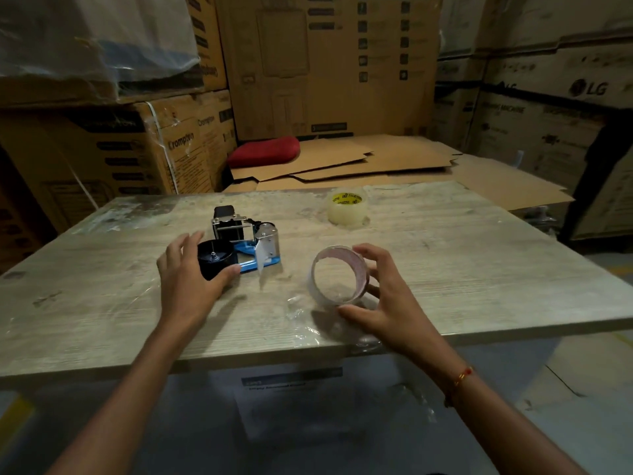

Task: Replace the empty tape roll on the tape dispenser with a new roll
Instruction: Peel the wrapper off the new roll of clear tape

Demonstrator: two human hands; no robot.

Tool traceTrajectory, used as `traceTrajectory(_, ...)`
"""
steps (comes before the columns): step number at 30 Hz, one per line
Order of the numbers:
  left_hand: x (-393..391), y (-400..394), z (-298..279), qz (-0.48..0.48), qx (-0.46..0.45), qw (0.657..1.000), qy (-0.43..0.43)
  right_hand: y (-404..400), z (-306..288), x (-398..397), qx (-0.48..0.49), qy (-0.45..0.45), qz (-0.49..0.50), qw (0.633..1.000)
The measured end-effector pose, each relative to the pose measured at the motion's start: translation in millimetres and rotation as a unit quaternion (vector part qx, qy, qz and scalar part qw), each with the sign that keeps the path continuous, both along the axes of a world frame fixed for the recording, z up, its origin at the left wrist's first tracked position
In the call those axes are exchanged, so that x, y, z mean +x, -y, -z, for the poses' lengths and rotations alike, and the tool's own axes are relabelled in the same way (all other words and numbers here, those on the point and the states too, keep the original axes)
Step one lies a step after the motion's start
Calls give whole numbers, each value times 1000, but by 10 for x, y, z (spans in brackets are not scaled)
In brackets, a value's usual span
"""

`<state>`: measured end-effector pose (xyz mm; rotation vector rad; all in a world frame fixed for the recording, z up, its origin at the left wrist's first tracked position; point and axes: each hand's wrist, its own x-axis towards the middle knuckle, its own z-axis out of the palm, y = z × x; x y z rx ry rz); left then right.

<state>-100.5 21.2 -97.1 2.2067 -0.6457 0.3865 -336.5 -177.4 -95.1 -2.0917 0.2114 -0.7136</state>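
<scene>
The tape dispenser (255,240), blue and metal with a black handle, lies on its side on the wooden table (462,275). Its black roll hub (215,259) is bare. My left hand (186,277) curls around that hub, thumb at its lower right. The empty tape roll (356,269), a pale core with a thin clear film, stands tilted on the table to the right of the dispenser. My right hand (387,298) grips the core by its rim. A new roll of clear tape (347,210) with a yellow label inside lies flat farther back on the table.
Flattened cardboard sheets (394,162) and a red cushion (263,151) lie behind the table. Stacked cartons (329,63) wall in the back and both sides. Crumpled clear film (298,308) lies near the table's front edge.
</scene>
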Motion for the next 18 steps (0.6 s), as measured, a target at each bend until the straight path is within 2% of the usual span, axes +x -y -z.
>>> traceTrajectory(2,-173,35,-63,-9,-34,996,85,-34,-21,-30,52,-1,-2,999)
traceTrajectory(4,-374,83,-154,46,-104,988,107,-69,-60,-53,127,6,0,992)
traceTrajectory(6,-576,155,-256,174,-162,971,-2,-73,-107,-57,185,4,9,983)
traceTrajectory(8,-774,244,-338,284,-136,939,-135,-53,-148,-45,232,-4,12,973)
traceTrajectory(9,-848,302,-354,315,-108,927,-173,-41,-168,-39,259,-5,10,966)
traceTrajectory(11,-991,436,-377,348,-75,903,-239,-6,-206,-34,291,-4,23,956)
traceTrajectory(14,-1105,635,-400,357,-85,876,-314,88,-220,-42,285,1,53,957)
traceTrajectory(16,-1096,728,-402,368,-70,866,-331,176,-214,-61,264,1,68,962)
traceTrajectory(18,-1073,805,-416,382,-38,865,-323,254,-223,-65,198,-17,89,976)
